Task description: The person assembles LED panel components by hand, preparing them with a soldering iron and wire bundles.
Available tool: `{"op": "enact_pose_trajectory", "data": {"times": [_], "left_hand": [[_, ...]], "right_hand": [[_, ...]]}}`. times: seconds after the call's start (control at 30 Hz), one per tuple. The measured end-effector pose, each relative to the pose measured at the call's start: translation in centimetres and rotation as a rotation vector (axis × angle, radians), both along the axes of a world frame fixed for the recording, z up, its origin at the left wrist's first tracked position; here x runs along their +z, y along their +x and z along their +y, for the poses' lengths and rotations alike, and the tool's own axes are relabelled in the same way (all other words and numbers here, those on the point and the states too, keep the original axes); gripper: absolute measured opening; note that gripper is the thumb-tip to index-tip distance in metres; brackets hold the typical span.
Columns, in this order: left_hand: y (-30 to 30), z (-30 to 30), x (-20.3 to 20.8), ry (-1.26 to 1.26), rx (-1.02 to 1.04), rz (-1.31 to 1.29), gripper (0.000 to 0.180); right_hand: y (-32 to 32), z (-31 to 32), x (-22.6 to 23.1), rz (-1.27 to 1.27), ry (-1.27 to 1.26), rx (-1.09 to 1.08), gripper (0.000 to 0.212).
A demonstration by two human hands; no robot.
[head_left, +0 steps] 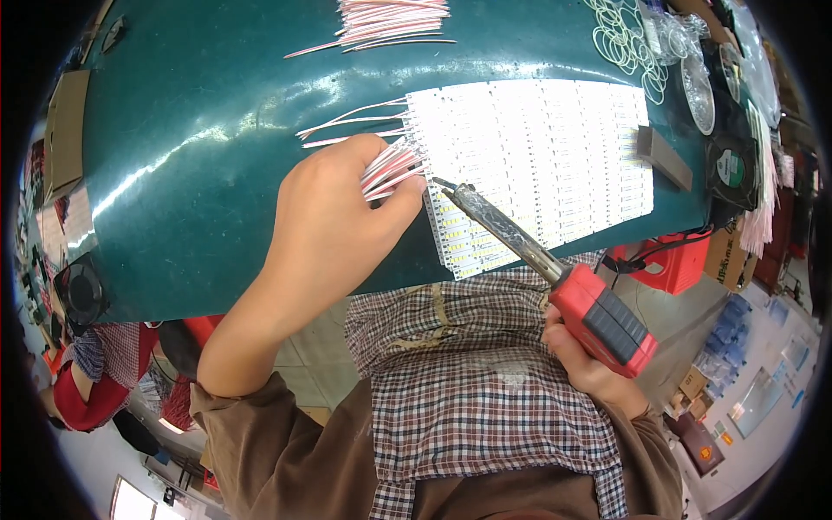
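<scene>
A panel of white LED circuit boards [542,156] lies on the green table, with rows of small yellow LEDs showing best along its near edge. My left hand [329,199] is closed around a bunch of thin red and white wires [394,169] at the panel's left edge. Several loose wires [351,121] stick out leftward from that edge, just beyond my fingers. In my right hand [576,355] is a red and black soldering gun [598,316], held from below by its handle. Its dark tip points at the board edge beside my left fingertips; whether it touches cannot be made out.
A grey metal block [663,158] rests against the panel's right side. Farther off lie a stack of wires [390,22] and a pale tangled cord [624,43]. Black fans [732,169] sit at the table's edges. A red case [667,264] stands right; another person's sleeve [82,399] shows left.
</scene>
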State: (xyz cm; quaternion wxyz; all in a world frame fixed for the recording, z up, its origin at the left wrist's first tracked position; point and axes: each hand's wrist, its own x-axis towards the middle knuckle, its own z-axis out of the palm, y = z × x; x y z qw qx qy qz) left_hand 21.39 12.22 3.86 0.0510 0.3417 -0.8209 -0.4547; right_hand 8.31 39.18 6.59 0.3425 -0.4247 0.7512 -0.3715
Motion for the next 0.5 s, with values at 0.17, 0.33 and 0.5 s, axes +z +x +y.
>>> {"op": "enact_pose_trajectory", "data": {"times": [0.17, 0.33, 0.5], "left_hand": [[-0.1, 0.04, -0.04, -0.004, 0.007, 0.004, 0.025], [-0.13, 0.05, -0.09, -0.011, 0.021, 0.009, 0.025], [-0.12, 0.03, -0.12, -0.007, 0.023, 0.007, 0.024]], "right_hand": [[0.04, -0.23, 0.02, -0.024, 0.052, -0.009, 0.024], [0.07, -0.25, -0.34, 0.004, 0.043, 0.0, 0.024], [-0.42, -0.69, 0.12, 0.061, -0.016, 0.071, 0.024]]}}
